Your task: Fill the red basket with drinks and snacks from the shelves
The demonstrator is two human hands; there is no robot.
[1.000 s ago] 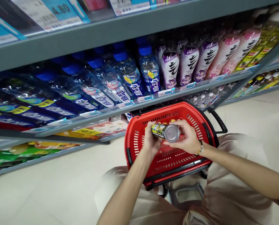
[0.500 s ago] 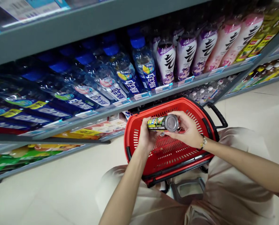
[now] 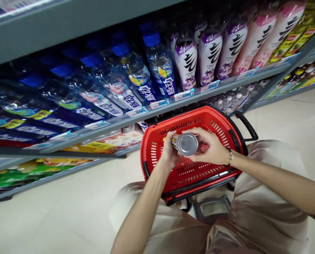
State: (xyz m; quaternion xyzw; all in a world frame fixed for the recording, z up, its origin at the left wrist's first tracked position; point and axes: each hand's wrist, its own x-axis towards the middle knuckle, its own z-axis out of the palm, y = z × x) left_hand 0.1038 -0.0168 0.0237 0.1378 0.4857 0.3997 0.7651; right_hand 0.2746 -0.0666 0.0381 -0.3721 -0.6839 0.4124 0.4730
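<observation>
Between my hands is a drink can [image 3: 187, 144], its round grey metal end tilted up toward me and most of its printed side out of sight. My left hand [image 3: 170, 152] is closed around the can's left part. From the right, my right hand [image 3: 211, 147] grips it near the metal end, thumb below and fingers above; a bracelet circles that wrist. Directly beneath both hands sits a red plastic shopping basket [image 3: 199, 177] with slotted walls and black handles. Apart from the slots, no contents are clearly visible in it.
A grey shelf edge [image 3: 131, 118] with price tags runs just beyond the basket. It carries blue-capped bottles [image 3: 161, 67], white-and-purple bottles [image 3: 186, 63] and pink ones [image 3: 258, 42]. Boxed goods [image 3: 112, 139] lie lower left. My knees flank the basket on the pale tiled floor [image 3: 54, 215].
The can has turned so its metal end faces me more and its label is mostly hidden. Both hands still hold it, with the right hand slightly lower. The view has shifted a little.
</observation>
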